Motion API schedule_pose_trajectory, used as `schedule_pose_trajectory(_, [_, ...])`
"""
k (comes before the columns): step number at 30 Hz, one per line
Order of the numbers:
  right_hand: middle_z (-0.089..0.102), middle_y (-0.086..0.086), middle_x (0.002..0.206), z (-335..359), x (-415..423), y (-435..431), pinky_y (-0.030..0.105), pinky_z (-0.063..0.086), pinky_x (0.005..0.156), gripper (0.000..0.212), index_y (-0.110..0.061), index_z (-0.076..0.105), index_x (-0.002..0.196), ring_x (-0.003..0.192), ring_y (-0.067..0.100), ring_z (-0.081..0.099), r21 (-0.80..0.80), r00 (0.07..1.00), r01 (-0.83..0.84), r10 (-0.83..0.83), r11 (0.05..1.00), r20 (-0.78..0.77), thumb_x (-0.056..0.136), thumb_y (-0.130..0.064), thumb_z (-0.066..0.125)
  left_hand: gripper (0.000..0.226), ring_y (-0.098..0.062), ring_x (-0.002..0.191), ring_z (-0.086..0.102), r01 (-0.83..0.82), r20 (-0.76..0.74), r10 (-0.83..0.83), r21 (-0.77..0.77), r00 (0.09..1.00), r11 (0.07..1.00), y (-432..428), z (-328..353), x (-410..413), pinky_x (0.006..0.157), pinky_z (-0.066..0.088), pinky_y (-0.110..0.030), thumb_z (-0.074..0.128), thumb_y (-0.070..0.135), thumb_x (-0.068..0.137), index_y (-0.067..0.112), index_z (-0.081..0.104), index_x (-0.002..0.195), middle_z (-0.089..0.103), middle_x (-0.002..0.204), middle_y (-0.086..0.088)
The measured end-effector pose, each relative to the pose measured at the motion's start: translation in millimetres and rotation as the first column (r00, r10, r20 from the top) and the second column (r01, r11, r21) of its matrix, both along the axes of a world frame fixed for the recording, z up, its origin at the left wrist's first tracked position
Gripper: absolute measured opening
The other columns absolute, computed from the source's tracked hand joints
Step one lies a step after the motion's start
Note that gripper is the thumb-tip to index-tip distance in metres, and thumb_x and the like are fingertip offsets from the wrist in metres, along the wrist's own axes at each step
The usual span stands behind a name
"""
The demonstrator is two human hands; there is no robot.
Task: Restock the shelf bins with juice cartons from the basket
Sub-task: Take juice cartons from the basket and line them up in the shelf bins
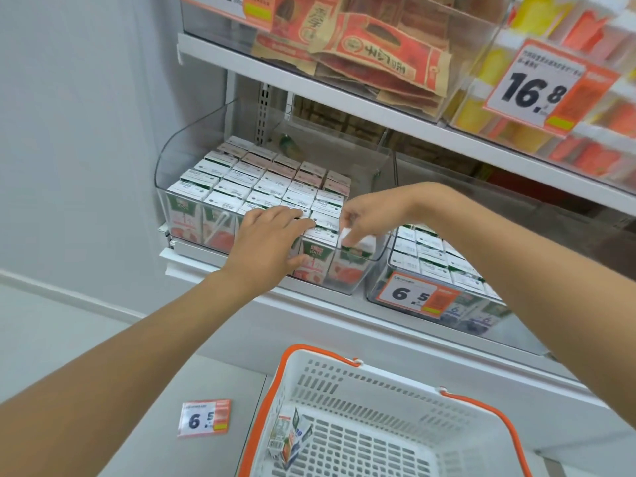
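Centre frame: the right hand [366, 213] pinches a juice carton [359, 249] into the last gap in the bin [177, 158]. The left hand [272, 232] lies flat, apparently steadying the neighbouring cartons [241, 187].

left hand [265, 239] pressing cartons [241, 187] | right hand [371, 212] pinching carton [365, 244] in bin [173, 156]

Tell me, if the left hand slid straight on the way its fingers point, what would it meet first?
Probably the right hand, pinching a white-topped juice carton in the clear plastic bin; depth is unclear.
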State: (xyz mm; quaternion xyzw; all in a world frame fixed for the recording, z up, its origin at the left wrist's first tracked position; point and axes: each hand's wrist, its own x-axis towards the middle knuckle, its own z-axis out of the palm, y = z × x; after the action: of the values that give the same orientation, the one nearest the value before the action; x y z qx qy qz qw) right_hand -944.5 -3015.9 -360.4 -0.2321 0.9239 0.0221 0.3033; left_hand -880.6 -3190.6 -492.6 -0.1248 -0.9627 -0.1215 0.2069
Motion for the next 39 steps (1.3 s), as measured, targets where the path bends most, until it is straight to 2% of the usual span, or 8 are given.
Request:
schedule_pose_trajectory(7, [0.038, -0.012, 0.072, -17.1, -0.8, -11.8, 0.022, 0.036, 0.057, 0.032, -0.021, 0.046, 0.084, 0.060, 0.005, 0.036, 0.086, 0.998, 0.047, -0.051, 0.995, 0.047, 0.083, -0.038, 0.073, 0.059, -0.016, 0.137, 0.032, 0.009, -0.005, -0.009, 0.011, 1.000, 1.000, -0.3, -1.0, -0.7, 0.109, 0.018, -0.038, 0.064, 0.047, 0.086, 0.033, 0.043, 0.139, 0.042, 0.148, 0.006])
schedule_pose_trajectory(11, [0.059, 0.014, 0.109, -21.5, 13.1, -2.4, 0.039, 0.049, 0.081, 0.057, -0.005, 0.057, 0.112, 0.093, 0.029, 0.058, 0.079, 0.985, -0.008, 0.021, 0.997, -0.169, 0.078, -0.047, 0.073, 0.064, -0.018, 0.140, 0.029, 0.006, 0.033, -0.007, 0.041, 0.999, 0.999, 0.8, 5.5, 7.8, 0.114, 0.017, -0.039, 0.069, 0.042, 0.084, 0.029, 0.042, 0.141, 0.040, 0.149, 0.003])
schedule_pose_trajectory(14, [0.050, 0.008, 0.138, -31.4, 39.8, 16.4, 0.030, 0.041, 0.093, 0.070, -0.012, 0.045, 0.139, 0.122, 0.024, 0.050, -0.184, 0.909, -0.060, -0.022, 0.981, -0.416, 0.081, -0.040, 0.072, 0.049, -0.024, 0.122, 0.045, -0.001, -0.116, 0.011, 0.086, 0.993, 0.996, 10.3, 12.8, 27.1, 0.101, 0.032, -0.039, 0.077, 0.027, 0.079, 0.021, 0.057, 0.124, 0.055, 0.127, -0.002])
schedule_pose_trajectory(17, [0.061, 0.003, 0.101, -62.0, 75.3, 44.7, 0.028, 0.043, 0.078, 0.027, -0.014, 0.063, 0.108, 0.089, 0.016, 0.055, -0.533, 0.772, -0.197, -0.205, 0.823, -0.602, 0.082, -0.017, 0.066, 0.028, -0.023, 0.095, 0.053, 0.047, -0.052, -0.037, 0.198, 0.998, 0.979, 30.6, 9.3, 50.6, 0.078, 0.043, -0.037, 0.073, 0.024, 0.080, 0.019, 0.059, 0.104, 0.057, 0.100, 0.000])
schedule_pose_trajectory(23, [0.065, 0.002, 0.091, -214.0, 131.2, 97.0, 0.034, 0.050, 0.076, 0.012, -0.016, 0.065, 0.092, 0.081, 0.019, 0.059, -0.587, 0.939, 0.248, -0.340, 0.771, -0.049, 0.083, -0.009, 0.064, 0.044, -0.016, 0.101, 0.052, 0.001, 0.642, -0.144, 0.218, 0.753, 0.976, 53.6, -76.0, 100.7, 0.090, 0.044, -0.032, 0.073, 0.038, 0.083, 0.021, 0.056, 0.120, 0.053, 0.116, 0.000])
schedule_pose_trajectory(30, [0.040, 0.004, 0.148, -384.9, 156.5, 83.8, 0.024, 0.048, 0.092, 0.087, -0.013, 0.033, 0.147, 0.125, 0.021, 0.049, -0.357, 0.785, 0.582, -0.388, 0.731, 0.484, 0.077, -0.027, 0.082, 0.035, -0.009, 0.090, 0.055, -0.220, 0.750, -0.062, 0.271, 0.659, 0.937, 29.8, -141.1, 136.7, 0.080, 0.046, -0.023, 0.076, 0.037, 0.080, 0.034, 0.057, 0.109, 0.055, 0.111, 0.009])
schedule_pose_trajectory(35, [0.043, 0.007, 0.137, -437.9, 165.7, 46.2, 0.045, 0.036, 0.107, 0.101, -0.016, 0.025, 0.144, 0.127, 0.030, 0.042, -0.274, 0.935, 0.327, -0.266, 0.905, 0.236, 0.065, -0.045, 0.082, 0.034, -0.006, 0.087, 0.057, -0.242, 0.763, -0.068, 0.287, 0.643, 0.927, 14.0, -155.2, 141.0, 0.081, 0.051, -0.027, 0.076, 0.037, 0.080, 0.034, 0.057, 0.107, 0.057, 0.107, 0.010])
schedule_pose_trajectory(39, [0.047, 0.003, 0.114, -425.5, 167.3, 57.3, 0.041, 0.046, 0.094, 0.084, -0.016, 0.036, 0.135, 0.105, 0.023, 0.048, -0.446, 0.903, 0.423, -0.326, 0.789, 0.280, 0.067, -0.040, 0.079, 0.028, -0.010, 0.086, 0.060, -0.268, 0.752, -0.075, 0.324, 0.655, 0.908, 20.6, -156.6, 131.2, 0.079, 0.056, -0.031, 0.074, 0.037, 0.082, 0.033, 0.059, 0.105, 0.060, 0.106, 0.009])
